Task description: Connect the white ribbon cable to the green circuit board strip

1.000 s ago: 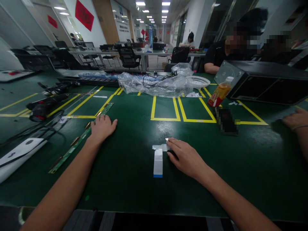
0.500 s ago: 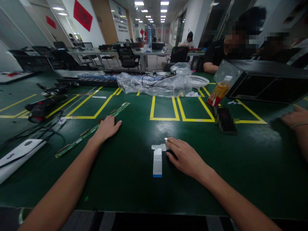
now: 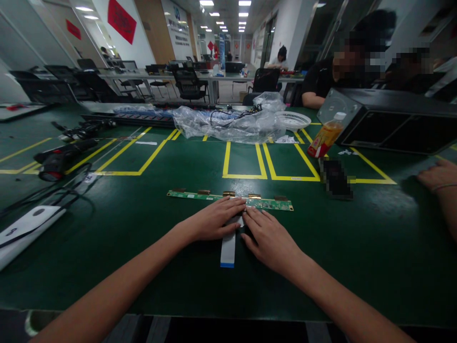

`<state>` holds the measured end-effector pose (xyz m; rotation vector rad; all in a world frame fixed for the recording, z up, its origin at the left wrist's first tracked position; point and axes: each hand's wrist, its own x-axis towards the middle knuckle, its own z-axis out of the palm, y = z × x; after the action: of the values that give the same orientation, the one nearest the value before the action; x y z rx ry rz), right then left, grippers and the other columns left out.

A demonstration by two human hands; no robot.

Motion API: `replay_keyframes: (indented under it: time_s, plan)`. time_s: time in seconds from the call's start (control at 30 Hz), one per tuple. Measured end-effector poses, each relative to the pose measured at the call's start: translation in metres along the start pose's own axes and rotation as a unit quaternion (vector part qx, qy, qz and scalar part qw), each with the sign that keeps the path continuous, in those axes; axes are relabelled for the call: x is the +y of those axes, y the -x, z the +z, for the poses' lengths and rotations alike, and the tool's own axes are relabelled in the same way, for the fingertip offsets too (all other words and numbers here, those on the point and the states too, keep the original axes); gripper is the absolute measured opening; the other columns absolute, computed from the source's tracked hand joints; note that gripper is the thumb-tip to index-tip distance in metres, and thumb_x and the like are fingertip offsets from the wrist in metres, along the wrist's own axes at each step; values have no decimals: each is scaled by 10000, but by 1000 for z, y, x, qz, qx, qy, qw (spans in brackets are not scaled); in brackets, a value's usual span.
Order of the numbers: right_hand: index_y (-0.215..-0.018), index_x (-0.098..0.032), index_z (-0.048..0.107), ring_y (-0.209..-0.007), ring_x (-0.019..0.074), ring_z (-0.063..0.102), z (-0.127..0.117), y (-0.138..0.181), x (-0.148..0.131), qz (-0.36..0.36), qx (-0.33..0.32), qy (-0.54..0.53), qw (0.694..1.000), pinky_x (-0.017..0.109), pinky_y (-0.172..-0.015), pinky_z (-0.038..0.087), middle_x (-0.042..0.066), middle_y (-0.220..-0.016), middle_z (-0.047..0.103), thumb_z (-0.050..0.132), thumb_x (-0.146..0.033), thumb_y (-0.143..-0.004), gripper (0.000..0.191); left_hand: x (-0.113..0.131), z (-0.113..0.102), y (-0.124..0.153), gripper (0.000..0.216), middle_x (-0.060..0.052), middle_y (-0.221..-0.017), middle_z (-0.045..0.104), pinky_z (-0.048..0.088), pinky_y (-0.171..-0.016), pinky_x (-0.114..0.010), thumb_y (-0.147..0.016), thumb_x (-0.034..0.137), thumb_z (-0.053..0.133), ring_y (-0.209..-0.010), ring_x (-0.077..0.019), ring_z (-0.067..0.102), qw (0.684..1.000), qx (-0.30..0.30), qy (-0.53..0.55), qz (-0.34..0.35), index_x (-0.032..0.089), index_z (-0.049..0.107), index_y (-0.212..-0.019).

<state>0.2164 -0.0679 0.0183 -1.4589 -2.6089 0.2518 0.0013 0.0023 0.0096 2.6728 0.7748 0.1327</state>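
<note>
A long thin green circuit board strip [image 3: 274,204] with gold tabs lies crosswise on the green table [image 3: 160,238], just beyond my hands. My left hand [image 3: 214,220] rests flat with fingers stretched out, fingertips on the strip's near edge and over the top of a white flat ribbon cable [image 3: 227,247] with a blue end. My right hand [image 3: 267,236] lies beside it, fingers extended, touching the strip and the cable's upper end. The cable's top part is hidden under both hands.
Yellow taped boxes [image 3: 244,164] mark the table. Crumpled clear plastic [image 3: 232,126], a white basket [image 3: 293,120], a drink bottle [image 3: 324,136], a black box [image 3: 396,121] and a dark phone [image 3: 335,178] lie beyond. Black tools and cables [image 3: 60,159] sit left. Another person's hand [image 3: 437,174] rests at right.
My left hand has slid the green strip from the left side to the table's middle, turning it crosswise above the ribbon cable. Both hands now meet at the strip and cable.
</note>
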Motion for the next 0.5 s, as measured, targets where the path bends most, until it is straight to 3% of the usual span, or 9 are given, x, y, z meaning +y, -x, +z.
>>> replay_keyframes:
  time_s: [0.2, 0.5]
  plan:
    - [-1434, -4, 527, -1408, 338, 468, 4, 0, -7, 27, 16, 24, 999, 509, -1169, 381, 254, -1501, 500, 432, -335, -1005, 551, -1, 0, 2, 627, -106, -1653, 275, 135, -1263, -415, -1032, 454, 449, -1537, -219, 218, 1000, 8, -5, 2, 173, 310, -1575]
    - [-1493, -6, 449, -1452, 327, 404, 9, 1, 3, 11, 10, 15, 1000, 487, -1211, 316, 240, -1549, 443, 477, -333, -988, 602, 1, -1, 1, 733, -131, -1663, 230, 108, -1266, -427, -1001, 505, 472, -1547, -243, 180, 1000, 2, -5, 15, 126, 262, -1592]
